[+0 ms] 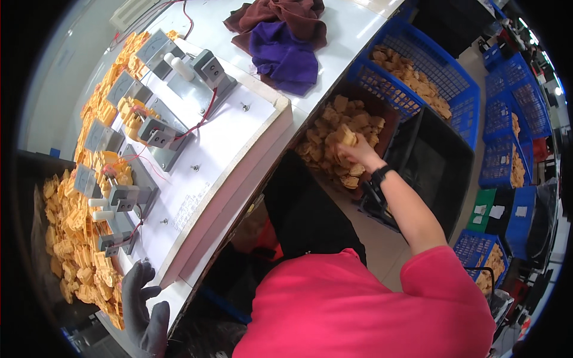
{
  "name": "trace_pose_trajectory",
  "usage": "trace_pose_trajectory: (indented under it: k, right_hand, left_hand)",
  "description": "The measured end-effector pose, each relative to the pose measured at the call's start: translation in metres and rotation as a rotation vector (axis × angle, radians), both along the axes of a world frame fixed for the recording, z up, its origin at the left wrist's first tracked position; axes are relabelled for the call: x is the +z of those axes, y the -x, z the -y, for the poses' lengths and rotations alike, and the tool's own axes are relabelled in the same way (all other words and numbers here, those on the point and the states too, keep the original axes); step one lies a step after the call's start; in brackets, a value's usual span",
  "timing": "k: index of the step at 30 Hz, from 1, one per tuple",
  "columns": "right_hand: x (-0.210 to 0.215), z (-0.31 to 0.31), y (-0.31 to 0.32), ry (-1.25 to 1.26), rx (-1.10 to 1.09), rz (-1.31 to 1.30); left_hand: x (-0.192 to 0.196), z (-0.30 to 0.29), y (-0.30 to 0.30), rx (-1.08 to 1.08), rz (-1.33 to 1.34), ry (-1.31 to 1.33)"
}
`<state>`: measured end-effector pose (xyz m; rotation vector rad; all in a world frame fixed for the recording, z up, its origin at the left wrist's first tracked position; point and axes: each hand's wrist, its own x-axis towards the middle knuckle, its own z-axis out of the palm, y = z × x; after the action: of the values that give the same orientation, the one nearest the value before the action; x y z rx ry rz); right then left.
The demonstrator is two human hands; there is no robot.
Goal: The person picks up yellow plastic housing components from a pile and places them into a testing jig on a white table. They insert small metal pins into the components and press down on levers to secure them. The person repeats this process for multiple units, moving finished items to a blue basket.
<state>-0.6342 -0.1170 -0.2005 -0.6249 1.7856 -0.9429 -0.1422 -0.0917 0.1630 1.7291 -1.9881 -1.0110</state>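
My right hand (pixel 362 153) reaches out to the right and grips a yellow plastic part (pixel 345 136) over a reddish-brown bin (pixel 389 117) heaped with similar parts. Its fingers partly cover the piece. My left hand (pixel 146 316), in a grey glove, is at the near edge of the bench with fingers apart and nothing in it. Beside it lies a large pile of yellow plastic parts (pixel 80 256). Just beyond is a white board (pixel 203 155) carrying several grey fixtures (pixel 134 197) with red wires and white handles. Yellow parts sit in some of the fixtures.
Brown cloth (pixel 271 15) and purple cloth (pixel 283 56) lie on the bench's far end. A blue basket (pixel 459 101) of parts and a black crate (pixel 441 161) stand right of the bin. More blue baskets (pixel 495 155) stack farther right.
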Motion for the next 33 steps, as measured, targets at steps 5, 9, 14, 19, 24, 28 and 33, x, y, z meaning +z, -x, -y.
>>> trace_pose_trajectory:
  k: [5, 9, 14, 19, 24, 28, 33]
  right_hand:
    - [-0.091, 0.032, 0.037, 0.012, -0.158, -0.121]
    - [-0.004, 0.006, 0.003, 0.043, -0.023, 0.132]
    - [0.138, 0.002, -0.062, 0.189, 0.503, 0.335]
    - [0.265, 0.024, -0.146, 0.657, 0.859, 0.014]
    - [0.280, 0.068, -0.246, 1.119, 0.919, -0.531]
    - [0.265, 0.086, -0.279, 1.220, 0.977, -0.686]
    - [0.259, 0.086, -0.291, 1.175, 0.949, -0.675]
  left_hand:
    - [-0.002, -0.011, -0.006, 0.065, 0.042, 0.043]
    - [-0.027, -0.006, -0.030, 0.156, -0.035, 0.099]
    - [-0.063, 0.004, -0.049, 0.348, 0.073, 0.522]
    - [-0.110, 0.022, -0.053, 0.660, -0.339, 0.498]
    - [-0.134, 0.026, -0.058, 0.488, -0.349, 0.505]
    - [-0.135, 0.026, -0.057, 0.476, -0.370, 0.472]
    - [-0.129, 0.026, -0.052, 0.483, -0.320, 0.473]
